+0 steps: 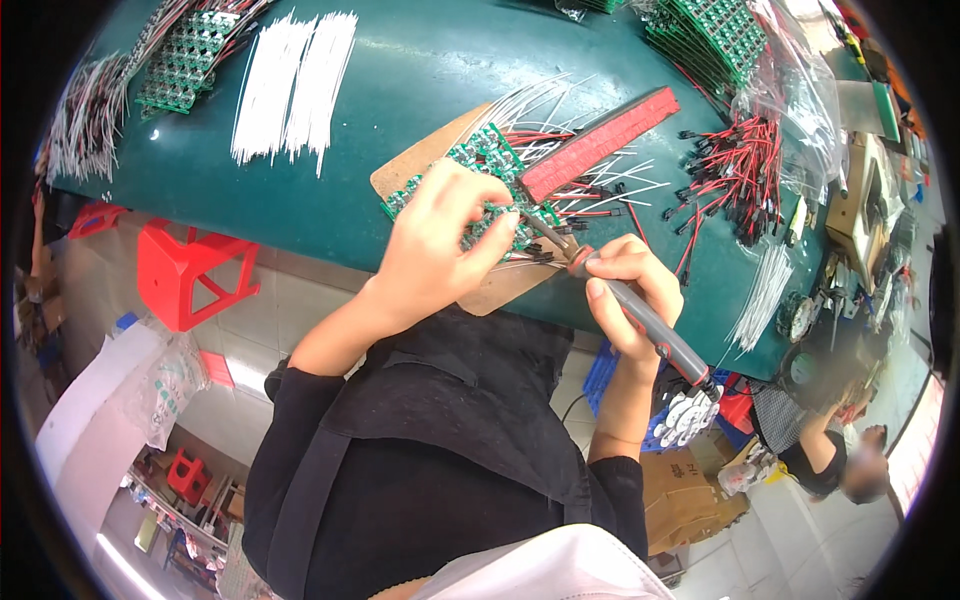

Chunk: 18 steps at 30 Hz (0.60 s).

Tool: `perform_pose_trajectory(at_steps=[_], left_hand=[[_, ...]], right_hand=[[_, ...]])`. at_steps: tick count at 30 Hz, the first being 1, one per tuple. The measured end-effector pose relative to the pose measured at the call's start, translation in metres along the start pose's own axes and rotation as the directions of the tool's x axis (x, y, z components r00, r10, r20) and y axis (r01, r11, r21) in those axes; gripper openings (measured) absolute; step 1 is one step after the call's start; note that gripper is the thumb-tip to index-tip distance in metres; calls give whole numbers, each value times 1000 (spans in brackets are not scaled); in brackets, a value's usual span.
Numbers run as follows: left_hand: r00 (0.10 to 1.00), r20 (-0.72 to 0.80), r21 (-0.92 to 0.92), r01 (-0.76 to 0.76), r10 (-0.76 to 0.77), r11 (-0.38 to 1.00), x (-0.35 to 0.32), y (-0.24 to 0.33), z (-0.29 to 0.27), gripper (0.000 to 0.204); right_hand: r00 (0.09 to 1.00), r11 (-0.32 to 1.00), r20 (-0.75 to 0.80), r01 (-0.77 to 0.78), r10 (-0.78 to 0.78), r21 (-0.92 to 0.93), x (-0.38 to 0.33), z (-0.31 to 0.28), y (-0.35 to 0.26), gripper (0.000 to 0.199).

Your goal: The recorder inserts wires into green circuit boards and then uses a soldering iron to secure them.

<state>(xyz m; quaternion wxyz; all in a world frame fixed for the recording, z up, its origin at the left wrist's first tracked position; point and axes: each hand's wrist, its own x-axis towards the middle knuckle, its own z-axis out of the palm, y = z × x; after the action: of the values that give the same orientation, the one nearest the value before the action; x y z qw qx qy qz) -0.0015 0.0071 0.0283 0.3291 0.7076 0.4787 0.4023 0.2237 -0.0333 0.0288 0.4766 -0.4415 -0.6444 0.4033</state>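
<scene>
My right hand (640, 290) grips a grey and red soldering iron (660, 335), its tip pointing left onto a panel of green circuit boards (488, 150). Close to the tip, my left hand (440, 235) is closed in a pinch over the panel; what its fingertips hold is hidden. The panel rests on a brown board (425, 150) at the table's near edge. A long red block (605, 140) lies across the panel's right part. White wires (545, 100) and red and black wires (600, 205) stick out around it.
Two bundles of white strips (290, 90) lie at far left, beside wired circuit boards (185, 60). Stacked green boards (705, 40), a heap of red and black wires (740, 175) and more white strips (762, 295) are on the right. A red stool (185, 275) stands below the green table (410, 50).
</scene>
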Motion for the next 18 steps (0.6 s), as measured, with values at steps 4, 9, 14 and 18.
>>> perform_pose_trajectory(at_steps=[4,9,14,18], left_hand=[[995,-98,-311,-20,-11,950,-10,2,-32,19],[962,-45,-43,-269,268,962,-6,19,-36,18],[971,37,97,-237,234,967,-6,-13,-2,14],[971,53,148,-238,233,960,-5,-16,4,12]], right_hand=[[981,983,-181,-43,77,181,-16,7,1,14],[987,990,-147,-51,70,132,-14,8,0,13],[989,992,-125,-60,74,108,-10,7,0,13],[984,988,-128,-109,124,114,-10,7,-1,12]])
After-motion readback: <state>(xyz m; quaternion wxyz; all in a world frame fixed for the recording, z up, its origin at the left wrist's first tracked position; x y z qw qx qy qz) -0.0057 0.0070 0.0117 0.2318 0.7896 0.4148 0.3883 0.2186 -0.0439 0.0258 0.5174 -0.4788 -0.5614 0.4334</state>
